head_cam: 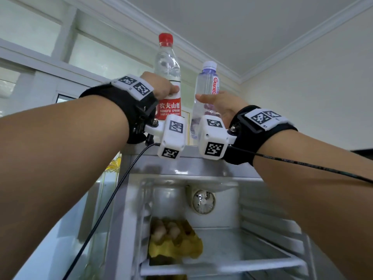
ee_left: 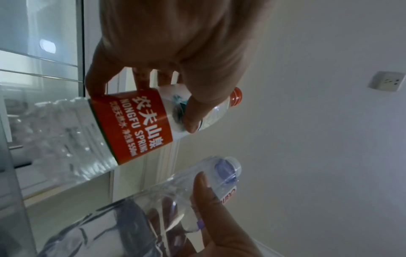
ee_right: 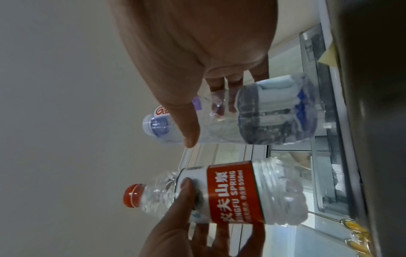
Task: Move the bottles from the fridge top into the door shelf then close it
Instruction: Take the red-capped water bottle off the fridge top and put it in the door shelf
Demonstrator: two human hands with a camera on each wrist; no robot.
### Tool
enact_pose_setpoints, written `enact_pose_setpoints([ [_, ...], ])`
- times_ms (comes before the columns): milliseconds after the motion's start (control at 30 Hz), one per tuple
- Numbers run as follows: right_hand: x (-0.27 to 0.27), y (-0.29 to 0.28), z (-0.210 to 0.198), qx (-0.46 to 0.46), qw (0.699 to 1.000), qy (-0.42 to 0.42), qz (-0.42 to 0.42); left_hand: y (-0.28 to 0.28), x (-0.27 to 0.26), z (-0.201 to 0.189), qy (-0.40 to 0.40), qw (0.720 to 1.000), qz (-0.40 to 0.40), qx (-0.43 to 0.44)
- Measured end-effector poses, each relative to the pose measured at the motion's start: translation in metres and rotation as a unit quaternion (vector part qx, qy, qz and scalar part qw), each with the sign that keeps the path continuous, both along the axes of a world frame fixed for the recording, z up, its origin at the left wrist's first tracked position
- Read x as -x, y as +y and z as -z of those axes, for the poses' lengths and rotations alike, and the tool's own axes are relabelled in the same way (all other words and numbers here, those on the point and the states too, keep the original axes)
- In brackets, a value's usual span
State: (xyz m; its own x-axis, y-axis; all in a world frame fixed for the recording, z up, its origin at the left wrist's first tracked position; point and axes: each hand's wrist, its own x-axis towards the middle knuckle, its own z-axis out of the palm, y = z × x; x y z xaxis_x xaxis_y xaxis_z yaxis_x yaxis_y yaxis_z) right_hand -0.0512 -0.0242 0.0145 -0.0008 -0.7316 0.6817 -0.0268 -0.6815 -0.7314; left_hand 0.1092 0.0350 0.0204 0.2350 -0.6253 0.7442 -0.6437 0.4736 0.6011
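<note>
Both bottles stand upright on the fridge top (head_cam: 201, 158), near 12 o'clock in your head view; your left hand (head_cam: 161, 85) wraps the red-capped bottle (head_cam: 168, 77) at its label, thumb in front, fingers behind; your right hand (head_cam: 220, 104) curls around the purple-capped bottle (head_cam: 205, 87) at its middle, at 3 o'clock from the first. Both look full of water, so I judge them rather heavy; the thin plastic is smooth and will give under pressure; hold firmly at the waist, not at the cap. The fridge stands open below, at 6 o'clock; the door shelf I cannot see.
</note>
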Motion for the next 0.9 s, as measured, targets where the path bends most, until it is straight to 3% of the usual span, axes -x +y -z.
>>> enact_pose_setpoints([
  [133, 0.028, 0.031, 0.011, 0.043, 0.998, -0.038, 0.009, 0.023, 0.02, 0.004, 0.035, 0.995, 0.084, 0.046],
  [300, 0.073, 0.075, 0.037, 0.022, 0.998, -0.045, 0.025, 0.041, 0.059, 0.026, 0.087, 0.978, 0.188, 0.013],
  [400, 0.104, 0.093, 0.056, 0.013, 0.998, -0.041, 0.044, 0.056, 0.091, 0.049, 0.137, 0.96, 0.244, -0.011],
  [667, 0.189, 0.151, 0.119, -0.04, 0.995, -0.033, 0.088, 0.089, 0.166, 0.121, 0.156, 0.924, 0.342, -0.073],
  [900, 0.248, 0.192, 0.168, -0.096, 0.984, 0.013, 0.148, 0.107, 0.221, 0.177, 0.205, 0.872, 0.427, -0.123],
])
